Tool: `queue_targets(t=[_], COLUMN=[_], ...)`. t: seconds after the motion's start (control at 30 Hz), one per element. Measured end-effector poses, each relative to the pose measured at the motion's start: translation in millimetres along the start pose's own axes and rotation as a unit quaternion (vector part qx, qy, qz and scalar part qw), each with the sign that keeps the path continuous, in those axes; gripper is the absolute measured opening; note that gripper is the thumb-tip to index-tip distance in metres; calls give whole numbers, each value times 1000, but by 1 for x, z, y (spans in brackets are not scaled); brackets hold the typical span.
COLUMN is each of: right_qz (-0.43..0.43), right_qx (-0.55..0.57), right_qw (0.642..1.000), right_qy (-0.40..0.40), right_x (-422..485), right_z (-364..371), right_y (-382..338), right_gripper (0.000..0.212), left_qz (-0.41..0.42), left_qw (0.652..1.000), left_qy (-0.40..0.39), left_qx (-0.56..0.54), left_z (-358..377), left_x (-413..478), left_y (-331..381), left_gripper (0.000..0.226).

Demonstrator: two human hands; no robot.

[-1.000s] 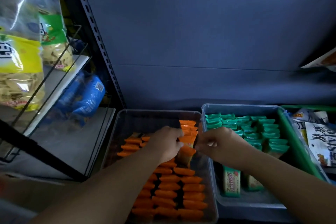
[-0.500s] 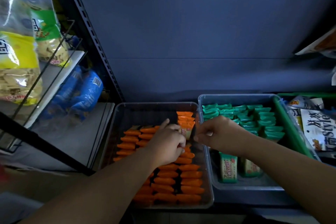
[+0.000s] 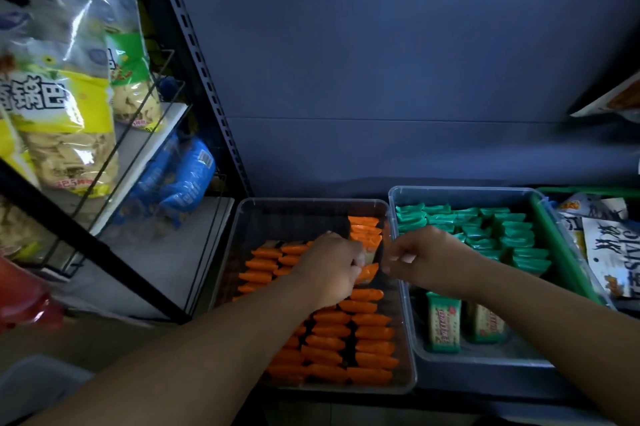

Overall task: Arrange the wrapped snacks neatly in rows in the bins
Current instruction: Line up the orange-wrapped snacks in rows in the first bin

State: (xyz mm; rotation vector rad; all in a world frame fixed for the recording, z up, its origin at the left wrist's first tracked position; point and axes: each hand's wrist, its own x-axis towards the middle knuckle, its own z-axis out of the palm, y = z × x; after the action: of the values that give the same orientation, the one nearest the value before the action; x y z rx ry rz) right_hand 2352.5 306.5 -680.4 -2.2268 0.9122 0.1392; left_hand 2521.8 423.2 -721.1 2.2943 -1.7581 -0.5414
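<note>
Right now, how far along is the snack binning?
Done: the orange snacks mostly lie in rows in the clear bin. In hand: left hand pinches one orange packet; right hand hovers alongside. Left: two green packets lie loose in the grey bin.

Dim light, plain blue-grey back wall [image 3: 381,62], black slotted shelf upright [image 3: 207,86] — wire rack [image 3: 138,148] at left
</note>
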Motion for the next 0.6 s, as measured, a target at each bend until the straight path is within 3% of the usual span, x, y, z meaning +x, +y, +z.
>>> queue_targets(t=[0.13,0.27,0.37,0.5,0.6], right_qz=[-27,-87,-111,-127,-126], right_qx=[61,174,260,336,366], right_qw=[998,978,958,933,921], right_qy=[22,80,50,35,35], right_x=[-3,-15,-33,-51,-59], right_z=[-3,-13,-23,-32,-38], right_y=[-14,-37,-49,-55,-57], right_gripper=[34,13,14,15,12], left_qz=[25,16,-31,-71,-63], left_qw=[996,979,956,923,913], left_qy=[45,137,163,202,217], left_qx=[-67,-148,-241,-320,-339], left_z=[-49,-91,-106,-106,-102], left_x=[-21,-52,-75,-88,-83], left_y=[19,33,41,55,64], left_gripper=[7,8,19,6,8])
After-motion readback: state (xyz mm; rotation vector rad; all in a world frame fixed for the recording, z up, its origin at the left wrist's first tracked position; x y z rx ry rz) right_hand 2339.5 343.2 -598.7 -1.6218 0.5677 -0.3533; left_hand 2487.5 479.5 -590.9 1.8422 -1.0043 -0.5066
